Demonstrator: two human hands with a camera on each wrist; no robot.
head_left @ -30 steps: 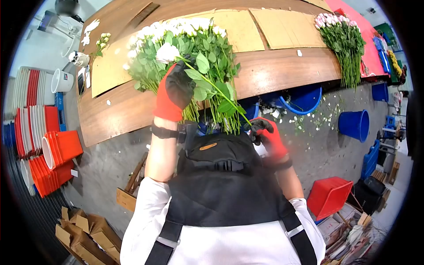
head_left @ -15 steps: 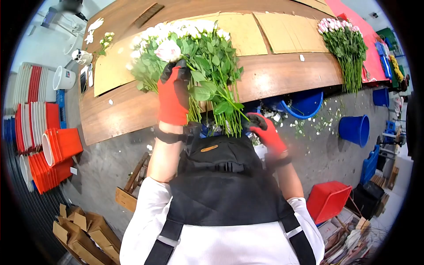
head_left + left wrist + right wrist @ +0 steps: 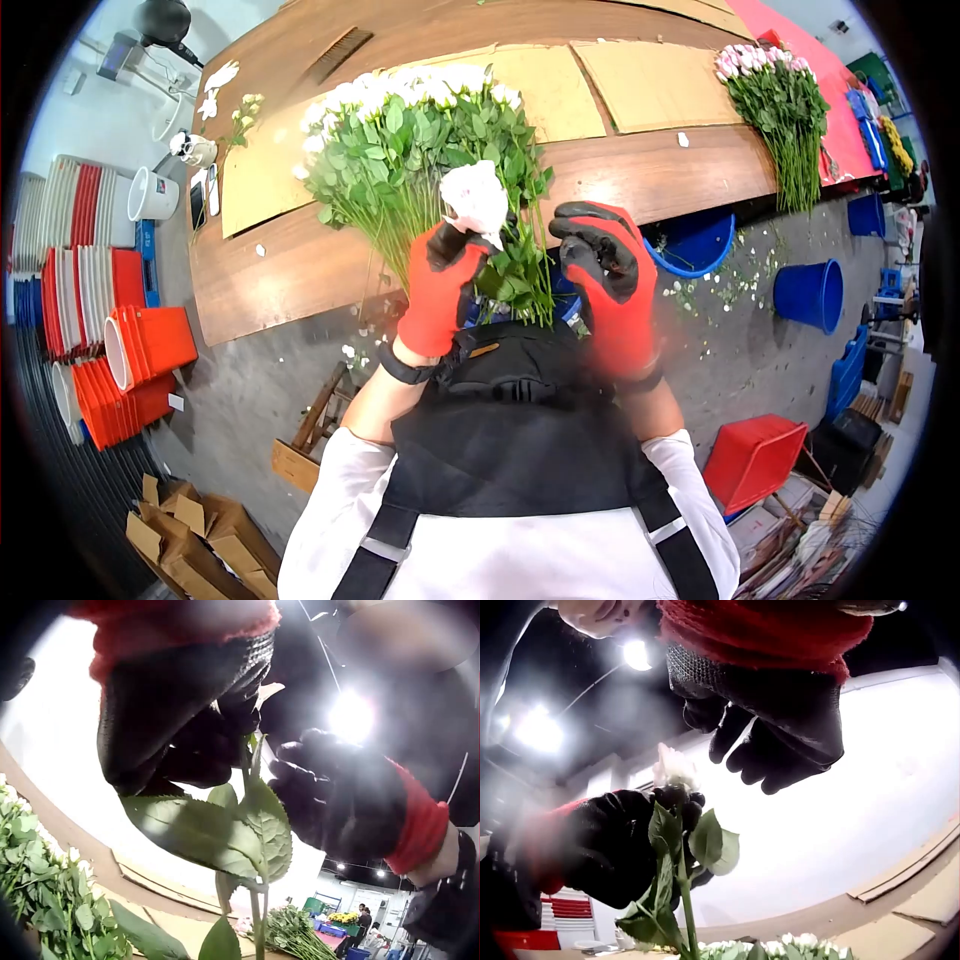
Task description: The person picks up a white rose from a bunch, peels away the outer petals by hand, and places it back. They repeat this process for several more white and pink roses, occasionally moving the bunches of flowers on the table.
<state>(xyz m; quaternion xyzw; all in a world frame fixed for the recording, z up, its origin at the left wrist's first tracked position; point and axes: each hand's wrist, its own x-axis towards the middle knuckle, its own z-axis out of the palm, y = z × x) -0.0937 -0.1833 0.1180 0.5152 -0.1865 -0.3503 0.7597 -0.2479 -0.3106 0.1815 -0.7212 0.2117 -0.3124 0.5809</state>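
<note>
My left hand [image 3: 440, 290], in a red and black glove, pinches the stem of a pale rose [image 3: 475, 200] just under its bloom. The rose stands upright in front of my chest, and in the left wrist view its green leaves [image 3: 210, 836] spread below the fingers. My right hand [image 3: 612, 275], gloved alike, is raised to the right of the bloom. Its fingers are loosely bent with nothing between them, as the right wrist view shows. Behind the rose, a large bunch of white roses [image 3: 390, 150] lies on the table [image 3: 260, 290], stems toward me.
Cardboard sheets [image 3: 650, 85] and a brush [image 3: 340, 52] lie on the table. At the far right is a bunch of pink roses [image 3: 780, 110]. Blue tubs [image 3: 808, 295] stand on the floor beyond the edge, near scattered petals. Stacked orange buckets [image 3: 150, 345] are at the left.
My left hand has brought the rose down and toward me from over the white bunch. The right hand has left the stem's lower end and risen beside the bloom.
</note>
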